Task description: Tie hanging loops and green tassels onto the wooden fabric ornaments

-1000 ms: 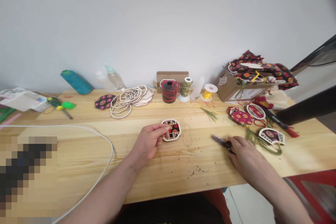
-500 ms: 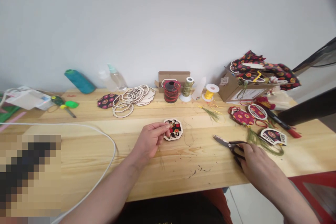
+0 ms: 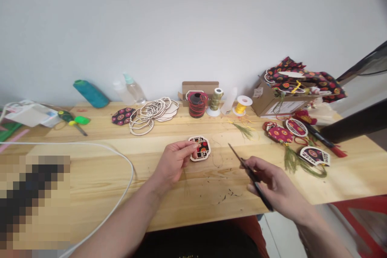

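My left hand (image 3: 178, 159) is closed, its thumb and fingers pinching the left edge of a pendant (image 3: 202, 154) that has a pale cut-out wooden frame over dark, red-patterned fabric. Fine threads (image 3: 186, 185) hang below that hand, and a loose thread (image 3: 218, 159) curls to the right of the pendant. In my right hand (image 3: 272, 183) are black-handled scissors (image 3: 254, 181), raised with the tips pointing up and left toward the pendant. The blades look closed together. Small dark scraps (image 3: 228, 194) lie on the wooden table (image 3: 169, 209) between both hands.
Finished-looking ornaments (image 3: 314, 157) with green tassels lie right, before a cardboard box (image 3: 272, 102) heaped with fabric. Thread spools (image 3: 198, 107) line the back. Wooden frames (image 3: 154, 113) are piled back left. A white cable (image 3: 128, 161) loops across the left side.
My right hand has lifted the scissors off the table and turned them, bringing the tips left toward the pendant. My left hand and the pendant have barely moved.
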Action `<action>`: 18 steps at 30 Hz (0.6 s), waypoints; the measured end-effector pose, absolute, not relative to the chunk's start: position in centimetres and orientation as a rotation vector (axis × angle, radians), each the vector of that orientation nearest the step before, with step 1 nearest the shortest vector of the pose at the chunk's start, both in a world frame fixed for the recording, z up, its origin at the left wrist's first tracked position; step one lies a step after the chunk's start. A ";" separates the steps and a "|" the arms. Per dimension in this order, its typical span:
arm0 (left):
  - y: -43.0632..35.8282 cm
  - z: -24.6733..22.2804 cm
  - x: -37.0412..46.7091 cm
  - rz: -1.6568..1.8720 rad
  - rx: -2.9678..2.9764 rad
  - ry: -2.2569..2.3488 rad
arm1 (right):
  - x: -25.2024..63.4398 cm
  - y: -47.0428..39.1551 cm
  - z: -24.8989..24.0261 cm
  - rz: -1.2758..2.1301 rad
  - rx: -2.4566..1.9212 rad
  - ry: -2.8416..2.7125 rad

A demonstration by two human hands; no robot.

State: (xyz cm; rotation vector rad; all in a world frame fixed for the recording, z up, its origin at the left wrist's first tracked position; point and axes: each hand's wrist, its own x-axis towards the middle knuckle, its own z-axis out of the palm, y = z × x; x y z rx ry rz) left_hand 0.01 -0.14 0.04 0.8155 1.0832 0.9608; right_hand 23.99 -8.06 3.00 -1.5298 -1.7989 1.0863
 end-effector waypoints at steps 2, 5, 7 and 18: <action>-0.2 0.1 0.0 0.962 0.822 1.072 | 22.8 -7.6 3.4 1.122 -1.445 -1.877; -0.2 0.2 0.0 0.964 0.840 1.058 | 21.6 -7.0 3.8 1.136 -1.492 -2.011; -0.2 0.4 0.0 0.964 0.848 1.056 | 21.0 -6.6 4.0 1.101 -1.609 -2.051; -0.5 0.2 0.0 0.906 0.959 1.023 | 19.2 -5.4 3.9 0.986 -1.724 -2.103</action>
